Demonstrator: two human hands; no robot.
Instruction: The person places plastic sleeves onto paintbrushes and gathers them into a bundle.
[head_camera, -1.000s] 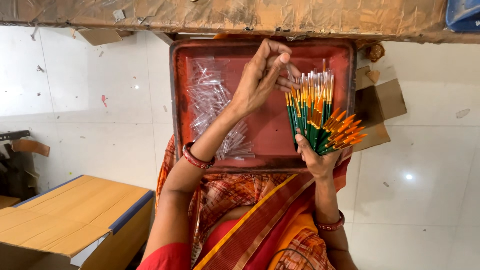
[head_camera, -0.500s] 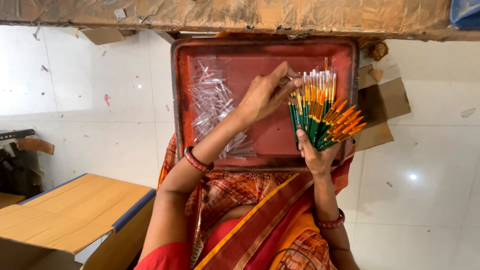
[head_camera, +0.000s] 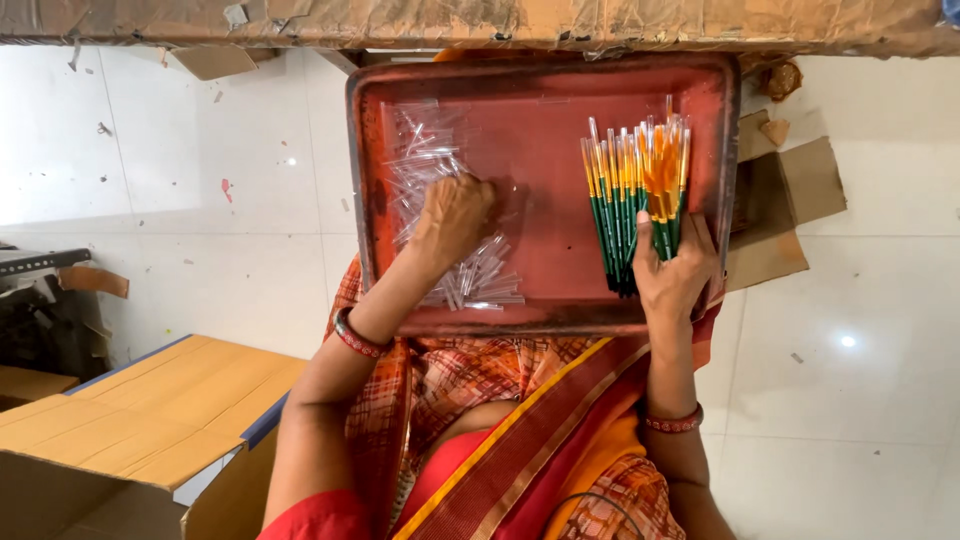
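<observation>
While a second ago the left hand (head_camera: 452, 215) was up beside the brushes, it has dropped onto the clear caps (head_camera: 440, 200) at nine o'clock in the red tray (head_camera: 540, 310), fingers curled among them, contents unclear; the right hand (head_camera: 672, 272) grips the fanned brush bundle (head_camera: 634, 195) at three o'clock, bare tray between them
</observation>
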